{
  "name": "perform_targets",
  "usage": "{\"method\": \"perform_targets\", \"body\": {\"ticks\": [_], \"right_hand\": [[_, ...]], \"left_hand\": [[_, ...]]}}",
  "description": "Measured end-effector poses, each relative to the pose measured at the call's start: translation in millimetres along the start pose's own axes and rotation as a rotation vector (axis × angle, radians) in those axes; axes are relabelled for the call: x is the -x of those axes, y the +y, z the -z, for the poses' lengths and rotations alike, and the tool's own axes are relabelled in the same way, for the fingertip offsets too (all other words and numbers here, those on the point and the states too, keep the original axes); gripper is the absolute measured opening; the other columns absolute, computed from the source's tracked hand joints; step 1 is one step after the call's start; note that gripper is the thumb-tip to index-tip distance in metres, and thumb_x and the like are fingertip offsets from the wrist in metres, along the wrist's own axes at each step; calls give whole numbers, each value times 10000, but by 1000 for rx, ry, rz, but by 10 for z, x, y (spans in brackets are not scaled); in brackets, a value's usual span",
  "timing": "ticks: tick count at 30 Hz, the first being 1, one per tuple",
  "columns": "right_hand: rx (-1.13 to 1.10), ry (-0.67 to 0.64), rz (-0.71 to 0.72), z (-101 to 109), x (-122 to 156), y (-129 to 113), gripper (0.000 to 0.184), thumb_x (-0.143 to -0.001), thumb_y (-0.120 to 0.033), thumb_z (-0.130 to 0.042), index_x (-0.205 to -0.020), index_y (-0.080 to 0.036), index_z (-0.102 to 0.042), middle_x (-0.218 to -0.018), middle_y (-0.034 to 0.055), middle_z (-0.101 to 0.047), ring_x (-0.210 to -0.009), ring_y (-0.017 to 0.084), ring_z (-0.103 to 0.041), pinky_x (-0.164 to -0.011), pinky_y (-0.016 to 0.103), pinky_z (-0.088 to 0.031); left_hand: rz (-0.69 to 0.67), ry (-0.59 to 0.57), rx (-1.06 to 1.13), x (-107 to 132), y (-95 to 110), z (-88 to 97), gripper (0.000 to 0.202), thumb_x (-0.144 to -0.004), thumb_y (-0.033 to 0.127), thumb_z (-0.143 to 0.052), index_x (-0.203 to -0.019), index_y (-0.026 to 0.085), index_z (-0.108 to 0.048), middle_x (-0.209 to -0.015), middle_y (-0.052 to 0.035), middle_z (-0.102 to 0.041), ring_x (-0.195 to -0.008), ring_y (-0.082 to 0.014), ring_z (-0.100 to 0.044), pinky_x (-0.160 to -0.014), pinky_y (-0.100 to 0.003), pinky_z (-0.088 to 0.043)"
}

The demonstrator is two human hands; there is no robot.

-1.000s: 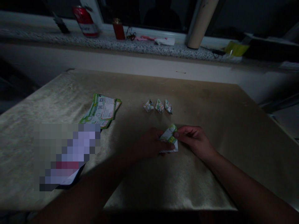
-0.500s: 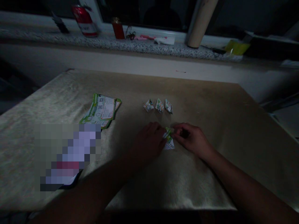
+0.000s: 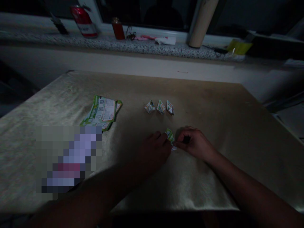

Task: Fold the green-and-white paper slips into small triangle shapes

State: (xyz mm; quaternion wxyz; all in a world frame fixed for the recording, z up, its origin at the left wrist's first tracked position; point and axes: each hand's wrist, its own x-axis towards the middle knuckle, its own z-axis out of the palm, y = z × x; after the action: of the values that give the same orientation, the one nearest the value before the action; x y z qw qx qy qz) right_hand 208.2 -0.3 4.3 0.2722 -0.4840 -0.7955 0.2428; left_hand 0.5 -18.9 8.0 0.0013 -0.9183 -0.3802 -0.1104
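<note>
A small piece of green and white printed paper lies on the table between my two hands, partly covered by fingers. My left hand has its fingers bent over the paper's left side, pressing it. My right hand pinches the paper's right edge between thumb and forefinger. Beyond the hands stand three small folded paper pieces in a row: a left one, a middle one and a right one, each pointed at the top.
On the left of the cloth-covered table lie green and white printed sheets, next to a pixelated, phone-like object. The window sill behind carries a red can, a red bottle and a wooden cylinder.
The paper between my hands shows less of its lower white part. My left fingers have slid down and right over it, and my right fingertips sit slightly lower on its edge.
</note>
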Motion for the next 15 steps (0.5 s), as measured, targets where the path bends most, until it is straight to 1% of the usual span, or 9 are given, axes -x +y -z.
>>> {"method": "perform_targets", "body": {"ticks": [5,9,12,15], "right_hand": [[6,46,-100,-60,-41,14,216,-761,-229,-768,-617,-194,-610,-624,-10,-622,-632,146,-554,-641,272,-404],[8,54,-215,-80,-96,8,204,-771,-264,-740,-622,-193,-620,-613,-9,-628,-569,135,-556,-580,256,-392],[68,72,-291,-90,-149,0,211,-791,-311,-714,-634,-200,-625,-615,-4,-641,-552,140,-569,-552,253,-374],[166,131,-306,-110,-191,-1,217,-797,-359,-710,-655,-211,-637,-627,3,-662,-562,153,-591,-545,259,-358]], "left_hand": [[7,-27,25,-4,-15,2,192,-966,207,-512,-959,161,-698,-996,-92,-655,-917,-229,-584,-812,-375,-494],[-10,-8,16,0,-19,-2,205,-973,206,-498,-1016,154,-691,-1020,-101,-654,-935,-228,-586,-827,-374,-494],[-4,-11,11,3,-21,1,217,-976,215,-494,-1045,153,-690,-1027,-101,-656,-931,-228,-588,-826,-379,-494],[-1,-18,18,7,-21,4,211,-974,223,-503,-1011,153,-699,-1024,-96,-655,-927,-232,-585,-824,-383,-493]]}}
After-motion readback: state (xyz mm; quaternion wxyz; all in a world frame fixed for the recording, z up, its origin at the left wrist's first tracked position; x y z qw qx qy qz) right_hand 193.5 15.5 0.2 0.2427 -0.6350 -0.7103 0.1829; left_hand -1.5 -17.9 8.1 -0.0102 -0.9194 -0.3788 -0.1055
